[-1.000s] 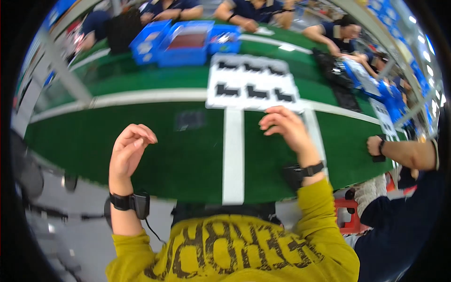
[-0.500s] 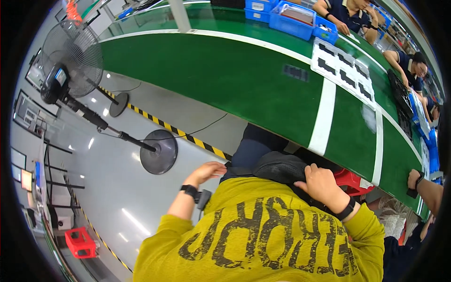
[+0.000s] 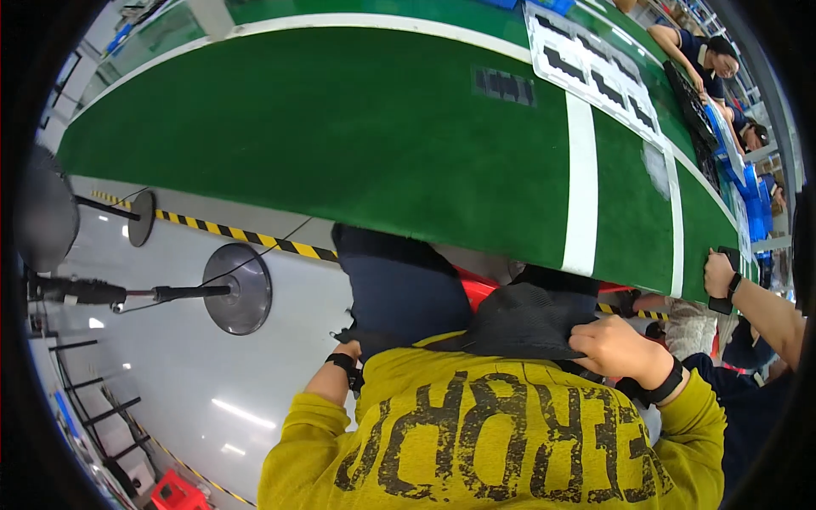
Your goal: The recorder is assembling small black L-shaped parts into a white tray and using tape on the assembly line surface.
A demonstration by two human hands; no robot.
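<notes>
A black mesh waist pouch (image 3: pixel 523 319) lies across my lap at the hem of my yellow-green top. My right hand (image 3: pixel 625 348) is closed on the pouch's right edge, thumb and fingers pinching the dark fabric. At my left hip, my left hand (image 3: pixel 347 349) is curled inward beside a small dark strap-like piece (image 3: pixel 343 335). Its fingers are mostly hidden, and what they hold cannot be made out. Both wrists carry black bands.
A green-topped table (image 3: pixel 340 127) with white strips spans the front. On it lie a white tray (image 3: pixel 586 59) of black parts and a plastic-wrapped dark piece (image 3: pixel 503 87). A floor fan's base (image 3: pixel 236 289) stands left. Another person's hand (image 3: pixel 720 274) rests at the table's right edge.
My view has swung left and closer to the table. My left hand has drawn in against the hip, its fingers now curled. My right hand has gone from the pouch's top to pinching its edge.
</notes>
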